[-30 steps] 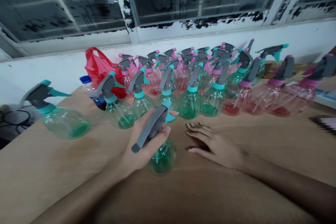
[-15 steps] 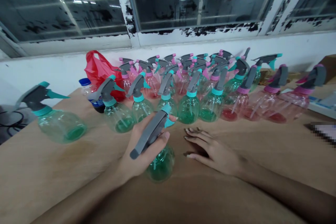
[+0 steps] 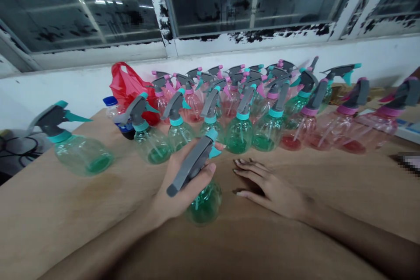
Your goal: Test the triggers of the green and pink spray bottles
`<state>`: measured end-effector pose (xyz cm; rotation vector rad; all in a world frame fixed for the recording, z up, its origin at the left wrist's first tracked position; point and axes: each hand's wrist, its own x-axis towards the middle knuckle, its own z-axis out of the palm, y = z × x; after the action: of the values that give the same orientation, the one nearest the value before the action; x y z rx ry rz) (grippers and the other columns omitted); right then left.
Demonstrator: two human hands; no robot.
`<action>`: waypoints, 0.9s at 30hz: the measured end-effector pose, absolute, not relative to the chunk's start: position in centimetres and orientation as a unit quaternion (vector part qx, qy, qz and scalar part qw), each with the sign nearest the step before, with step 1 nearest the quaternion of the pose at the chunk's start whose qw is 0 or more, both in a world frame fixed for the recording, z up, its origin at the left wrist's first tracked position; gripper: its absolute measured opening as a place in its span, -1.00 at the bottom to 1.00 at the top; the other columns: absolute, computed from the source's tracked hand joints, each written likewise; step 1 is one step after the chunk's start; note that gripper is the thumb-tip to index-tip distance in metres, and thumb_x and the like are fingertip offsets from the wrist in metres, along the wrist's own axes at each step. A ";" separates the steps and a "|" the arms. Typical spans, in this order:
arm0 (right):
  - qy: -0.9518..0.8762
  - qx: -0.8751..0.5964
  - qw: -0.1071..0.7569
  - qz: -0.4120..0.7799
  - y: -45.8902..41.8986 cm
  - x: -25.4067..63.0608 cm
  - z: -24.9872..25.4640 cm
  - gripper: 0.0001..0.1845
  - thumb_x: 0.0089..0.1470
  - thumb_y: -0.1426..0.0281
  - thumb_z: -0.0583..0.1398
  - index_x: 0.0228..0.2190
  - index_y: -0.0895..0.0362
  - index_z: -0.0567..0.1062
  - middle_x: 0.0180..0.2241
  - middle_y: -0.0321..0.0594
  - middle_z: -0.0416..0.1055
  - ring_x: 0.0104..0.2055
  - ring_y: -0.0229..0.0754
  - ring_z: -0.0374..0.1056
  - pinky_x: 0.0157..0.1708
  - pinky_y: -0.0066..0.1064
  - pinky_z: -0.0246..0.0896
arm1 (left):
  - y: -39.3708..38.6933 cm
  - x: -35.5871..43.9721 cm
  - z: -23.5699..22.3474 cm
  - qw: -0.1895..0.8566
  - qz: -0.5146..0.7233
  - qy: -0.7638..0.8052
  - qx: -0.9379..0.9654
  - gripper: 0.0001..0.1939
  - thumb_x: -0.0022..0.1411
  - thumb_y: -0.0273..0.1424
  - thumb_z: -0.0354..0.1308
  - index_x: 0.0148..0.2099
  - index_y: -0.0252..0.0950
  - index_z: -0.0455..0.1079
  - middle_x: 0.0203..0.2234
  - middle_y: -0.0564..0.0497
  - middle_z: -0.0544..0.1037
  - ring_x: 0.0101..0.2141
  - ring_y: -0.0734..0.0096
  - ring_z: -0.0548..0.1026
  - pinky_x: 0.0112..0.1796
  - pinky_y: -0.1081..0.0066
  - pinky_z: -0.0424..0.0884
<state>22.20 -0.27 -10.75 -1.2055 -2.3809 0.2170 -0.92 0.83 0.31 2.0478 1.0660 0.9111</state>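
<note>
My left hand (image 3: 180, 179) is wrapped round the neck of a green spray bottle (image 3: 206, 205), just below its grey and turquoise spray head. The bottle stands on the wooden table (image 3: 131, 223), and its neck is hidden by my fingers. Green liquid shows inside it. To its right, my right hand (image 3: 269, 188) rests palm down on the table with fingers stretched out, holding nothing. Beyond both hands runs a row of spray bottles, among them a green spray bottle (image 3: 239, 135) and a red spray bottle (image 3: 295, 129).
Apart on the left stands another green spray bottle (image 3: 82, 153). Behind the front row are several more with pink or turquoise collars. A red plastic bag (image 3: 131, 87) and a blue-capped drink bottle (image 3: 121, 120) sit at the back left, below the window (image 3: 256, 0).
The whole view has shifted slightly, so things appear a little further right. Both hands and the held spray bottle keep their places on the table.
</note>
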 end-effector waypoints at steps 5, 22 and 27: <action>-0.863 -0.439 0.234 0.085 -0.3 22.2 -10.8 -0.47 0.13 0.11 0.08 0.09 0.06 0.29 0.14 -0.14 0.25 0.20 -0.06 0.11 0.17 -0.04 0.01 | 0.8 -0.8 0.7 0.322 0.341 0.416 0.779 -0.72 0.12 -0.34 0.03 -0.08 -0.12 0.34 -0.62 0.13 0.29 -0.61 0.39 0.27 -0.42 0.33 0.35; -0.861 -0.447 0.226 0.092 -0.3 22.4 -11.3 -0.47 0.12 0.11 0.09 0.08 0.05 0.27 0.14 -0.16 0.24 0.21 -0.05 0.08 0.17 -0.03 0.02 | 1.0 -1.0 1.3 0.293 0.347 0.376 0.808 -0.87 0.07 -0.40 0.00 -0.31 -0.18 0.35 -0.48 0.04 0.47 -0.45 0.32 0.46 -0.38 0.35 0.40; -0.863 -0.445 0.217 0.095 -0.2 22.5 -11.4 -0.45 0.13 0.11 0.08 0.09 0.07 0.25 0.16 -0.14 0.21 0.22 -0.05 0.06 0.18 -0.03 0.00 | 1.1 -0.9 0.9 0.297 0.347 0.399 0.795 -0.71 0.10 -0.34 0.04 -0.10 -0.18 0.37 -0.55 0.09 0.43 -0.58 0.41 0.37 -0.43 0.39 0.42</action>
<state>22.48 -0.19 -11.38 -1.2328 -2.3912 0.2630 -0.85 1.07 0.89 2.1131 1.0612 0.9212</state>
